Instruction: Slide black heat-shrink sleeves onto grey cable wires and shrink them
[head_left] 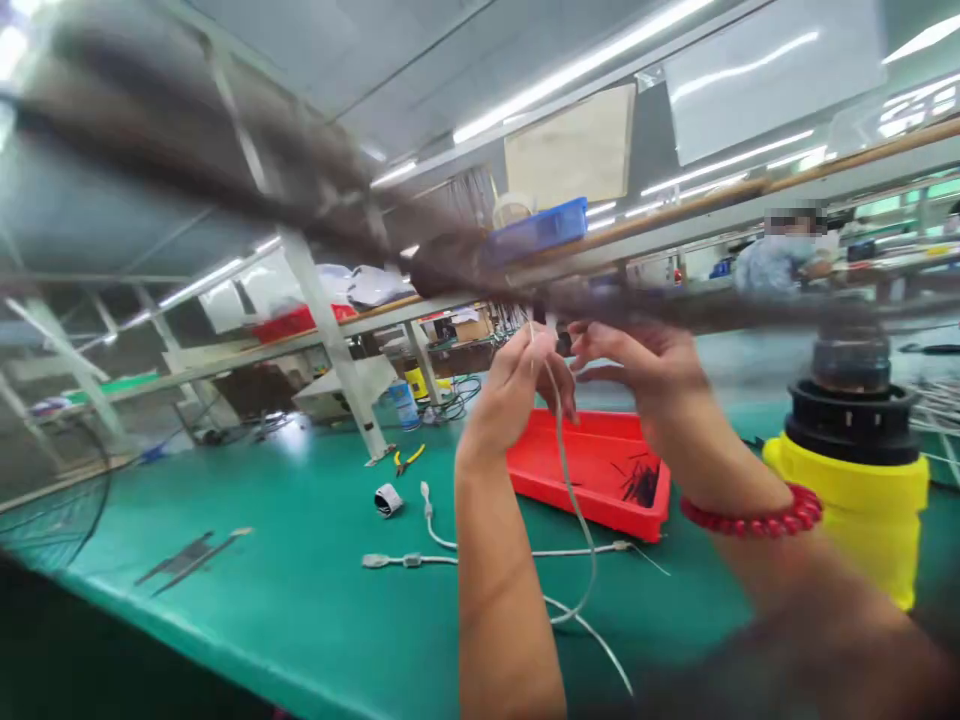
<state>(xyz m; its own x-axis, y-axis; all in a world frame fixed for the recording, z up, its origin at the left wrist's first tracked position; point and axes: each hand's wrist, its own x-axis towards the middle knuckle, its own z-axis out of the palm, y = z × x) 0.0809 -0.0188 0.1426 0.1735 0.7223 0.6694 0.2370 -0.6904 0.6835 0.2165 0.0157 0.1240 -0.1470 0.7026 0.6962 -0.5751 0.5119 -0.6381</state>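
Overhead: both hands raised, pinching one thin white cable.

Left hand (517,385) has its grip closed on the white cable (571,490) at the top end; right hand (637,365) sits just beside it, fingertips together near the same spot, contact blurred. Cable's long axis runs roughly vertical, hanging down from the left grip between the forearms, looping onto the green counter (300,590). Red tray (600,480) lies behind, below the hands; yellow canister (855,500) to the right.
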